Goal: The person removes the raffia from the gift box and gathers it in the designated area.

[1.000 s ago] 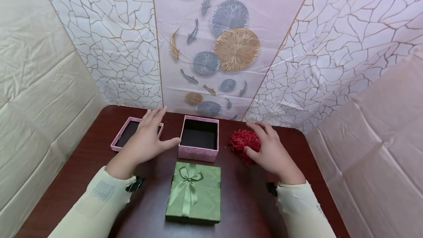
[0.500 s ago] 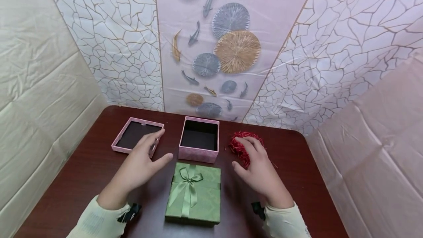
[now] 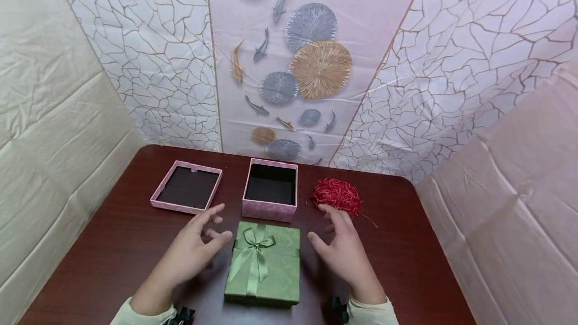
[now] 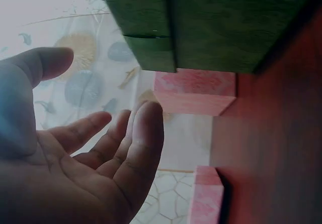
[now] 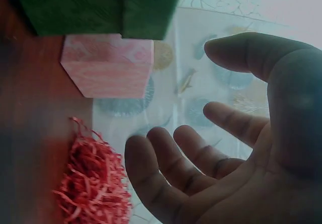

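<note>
Green gift box [image 3: 264, 264] lies flat and closed on the dark red-brown table [image 3: 406, 245], its lid up and its slightly longer side running from the person toward the back wall. A green ribbon crosses the lid along that same line, left of centre, and is tied in a bow [image 3: 255, 241] near the far edge.

Left hand [image 3: 191, 254] hovers just left of the green gift box, palm turned toward it, fingers spread and loosely bent, holding nothing; the thumb tip is very close to the box's far left corner, and whether it touches cannot be told. Right hand [image 3: 344, 251] mirrors it just right of the box, fingers likewise apart and relaxed, clear of the box's side.

Directly beyond the green gift box stands an open pink box [image 3: 270, 190] with a dark inside. Its pink lid [image 3: 186, 193] lies upturned, beyond the green box and to its left. A clump of red paper shreds [image 3: 337, 196] sits beyond the green box to its right, just past the right hand's fingertips.
</note>
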`<state>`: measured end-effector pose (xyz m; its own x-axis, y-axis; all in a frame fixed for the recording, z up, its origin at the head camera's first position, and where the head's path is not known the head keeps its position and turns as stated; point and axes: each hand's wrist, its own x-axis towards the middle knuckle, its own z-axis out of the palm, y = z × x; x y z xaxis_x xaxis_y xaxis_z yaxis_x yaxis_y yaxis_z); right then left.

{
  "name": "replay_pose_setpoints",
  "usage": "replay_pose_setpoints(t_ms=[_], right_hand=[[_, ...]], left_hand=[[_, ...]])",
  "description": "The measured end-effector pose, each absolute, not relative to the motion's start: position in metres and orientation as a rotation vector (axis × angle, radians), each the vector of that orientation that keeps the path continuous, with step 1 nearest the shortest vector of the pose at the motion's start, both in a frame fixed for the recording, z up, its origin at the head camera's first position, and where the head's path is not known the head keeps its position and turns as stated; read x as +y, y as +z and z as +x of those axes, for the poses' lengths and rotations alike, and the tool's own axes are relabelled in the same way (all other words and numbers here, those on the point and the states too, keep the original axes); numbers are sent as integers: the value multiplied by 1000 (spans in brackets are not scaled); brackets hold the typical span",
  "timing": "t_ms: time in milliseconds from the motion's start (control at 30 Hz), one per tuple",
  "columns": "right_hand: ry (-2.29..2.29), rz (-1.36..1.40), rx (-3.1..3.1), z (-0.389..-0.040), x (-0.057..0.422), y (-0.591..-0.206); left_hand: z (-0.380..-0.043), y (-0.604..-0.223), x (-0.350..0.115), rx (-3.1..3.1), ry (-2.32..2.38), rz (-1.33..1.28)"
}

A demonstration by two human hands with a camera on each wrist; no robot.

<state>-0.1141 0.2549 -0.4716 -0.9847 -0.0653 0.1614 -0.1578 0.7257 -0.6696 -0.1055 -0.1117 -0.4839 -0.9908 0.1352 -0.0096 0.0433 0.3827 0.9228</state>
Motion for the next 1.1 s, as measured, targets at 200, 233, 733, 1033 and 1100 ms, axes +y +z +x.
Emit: replay_pose_setpoints(t_ms=[200, 233, 733, 1033, 1100], right_hand=[[1324, 54, -2872, -108, 249, -482], [1393, 37, -2878, -107, 248, -483], [2241, 139, -2854, -97, 251, -492], [2472, 59, -2684, -89, 238, -496], [2483, 62, -2672, -88, 237, -495]], left_hand=[[-100, -497, -113, 2408, 1708, 82], [-99, -499, -112, 2364, 1724, 72], [-98, -520, -100, 1937, 1834, 122], [-95, -517, -98, 1901, 1828, 168], [-93, -515, -97, 1893, 1833, 172]])
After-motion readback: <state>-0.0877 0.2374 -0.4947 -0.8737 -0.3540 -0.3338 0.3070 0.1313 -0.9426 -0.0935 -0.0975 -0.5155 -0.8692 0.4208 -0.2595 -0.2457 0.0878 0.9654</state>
